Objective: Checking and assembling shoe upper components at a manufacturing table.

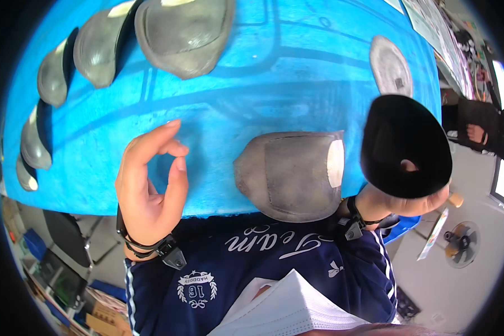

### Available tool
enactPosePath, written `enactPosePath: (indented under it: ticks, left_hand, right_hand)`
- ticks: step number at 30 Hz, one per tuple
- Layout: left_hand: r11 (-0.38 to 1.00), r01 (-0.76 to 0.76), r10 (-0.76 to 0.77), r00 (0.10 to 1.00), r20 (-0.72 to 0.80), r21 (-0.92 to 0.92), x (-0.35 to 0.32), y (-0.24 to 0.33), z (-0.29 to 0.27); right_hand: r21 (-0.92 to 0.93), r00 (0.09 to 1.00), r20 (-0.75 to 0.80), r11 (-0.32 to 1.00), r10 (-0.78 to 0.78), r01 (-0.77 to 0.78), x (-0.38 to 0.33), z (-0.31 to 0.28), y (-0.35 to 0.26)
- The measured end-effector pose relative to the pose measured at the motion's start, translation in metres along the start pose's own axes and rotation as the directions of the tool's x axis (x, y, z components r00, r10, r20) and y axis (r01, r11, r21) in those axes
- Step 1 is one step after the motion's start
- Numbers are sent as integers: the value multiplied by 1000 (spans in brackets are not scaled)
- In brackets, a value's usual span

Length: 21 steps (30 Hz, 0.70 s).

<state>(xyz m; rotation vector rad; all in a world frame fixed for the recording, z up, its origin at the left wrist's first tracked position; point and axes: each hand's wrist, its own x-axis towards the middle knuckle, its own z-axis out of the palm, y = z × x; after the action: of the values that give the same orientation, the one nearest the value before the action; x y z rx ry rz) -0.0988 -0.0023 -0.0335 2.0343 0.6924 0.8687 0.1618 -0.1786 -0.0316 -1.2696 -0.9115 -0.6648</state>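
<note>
My right hand point(400, 201) grips a dark cup-shaped shell point(406, 134) at the right of the table, its black hollow side facing up. A fingertip shows against the black inside, and the other fingers wrap under the near rim. My left hand point(151, 185) hovers over the left part of the table with its fingers curved. Its thumb tip sits close to a fingertip, the index finger is apart, and nothing shows between them. Between my hands lies a grey shell point(297, 173), shield-shaped with a pointed left end and a pale patch at its right edge.
Several similar grey shells point(187, 39) stand in a curved row along the table's far left side. A flat-looking grey oval piece point(392, 67) lies beyond my right hand. The table point(297, 101) has a blue surface. A fan point(462, 243) and another person's hand point(476, 133) are at the right.
</note>
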Motion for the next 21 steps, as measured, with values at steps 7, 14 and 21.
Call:
enactPosePath:
  ticks: [7, 14, 21]
  left_hand:
    - [998, 54, -54, 998, -35, 11, 1, 3, -5]
    - [999, 11, -9, 1000, -27, 46, 5, 6, -4]
    - [992, -106, 107, 994, -8, 66, 9, 17, -2]
  right_hand:
    - [111, 991, 131, 994, -36, 21, 9, 4, -4]
    - [310, 872, 447, 949, -198, 56, 11, 9, -18]
    - [423, 691, 619, 900, -373, 106, 11, 1, -19]
